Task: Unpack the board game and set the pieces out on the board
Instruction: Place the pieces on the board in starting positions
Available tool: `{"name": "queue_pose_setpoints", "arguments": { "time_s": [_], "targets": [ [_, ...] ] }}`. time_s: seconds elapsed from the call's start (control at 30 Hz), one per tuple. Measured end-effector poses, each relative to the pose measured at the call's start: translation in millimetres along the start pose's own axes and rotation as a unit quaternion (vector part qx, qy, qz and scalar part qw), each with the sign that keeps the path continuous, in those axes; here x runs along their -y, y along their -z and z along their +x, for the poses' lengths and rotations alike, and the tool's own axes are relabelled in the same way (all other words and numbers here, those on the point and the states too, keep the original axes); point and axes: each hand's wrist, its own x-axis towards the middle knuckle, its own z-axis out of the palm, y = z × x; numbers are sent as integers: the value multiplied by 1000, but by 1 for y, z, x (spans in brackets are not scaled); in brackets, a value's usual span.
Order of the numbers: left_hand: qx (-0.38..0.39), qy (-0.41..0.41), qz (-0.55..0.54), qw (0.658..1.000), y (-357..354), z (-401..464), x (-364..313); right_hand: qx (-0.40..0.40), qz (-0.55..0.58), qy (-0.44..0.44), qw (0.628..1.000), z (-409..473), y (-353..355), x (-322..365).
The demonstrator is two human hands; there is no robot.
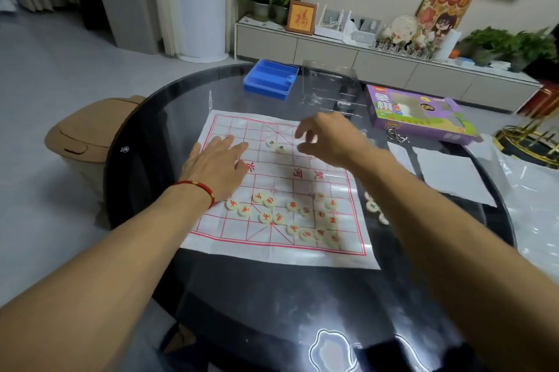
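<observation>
Your left hand (216, 164) lies flat, fingers straight, on the board's (273, 253) left side. Red pieces (284, 217) cluster on its near half. Your right hand (328, 140) hovers over the far half, fingers loosely curled, holding nothing visible. The box (423, 117) lies far right.

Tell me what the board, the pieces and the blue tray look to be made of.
Board: thin white sheet, likely plastic film or cloth; it shows fold creases. Pieces: glossy cream discs, probably plastic, with red characters. Blue tray: moulded plastic, smooth.
</observation>
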Motion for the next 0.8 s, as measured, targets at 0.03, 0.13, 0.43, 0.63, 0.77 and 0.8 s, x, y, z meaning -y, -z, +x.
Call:
{"name": "queue_pose_setpoints", "arguments": {
  "time_s": [0.03,0.13,0.43,0.63,0.77,0.8],
  "targets": [
    [7,6,-2,1000,1,1,0,4,-6,-6,1000,-18,9,-11],
    [12,12,-2,1000,6,1,-3,26,-22,-36,999,-77,33,-47],
    [-75,53,-99,991,13,-15,-1,71,-2,-60,996,-126,20,-73],
    [-81,68,-75,992,16,-20,3,85,-11,-49,995,-115,8,-75],
    [-74,79,-87,990,14,-18,5,52,-18,-38,998,-105,1,-75],
    [-71,82,-88,990,13,-18,6,47,-16,-38,998,-103,-1,-75]
  ]
}}
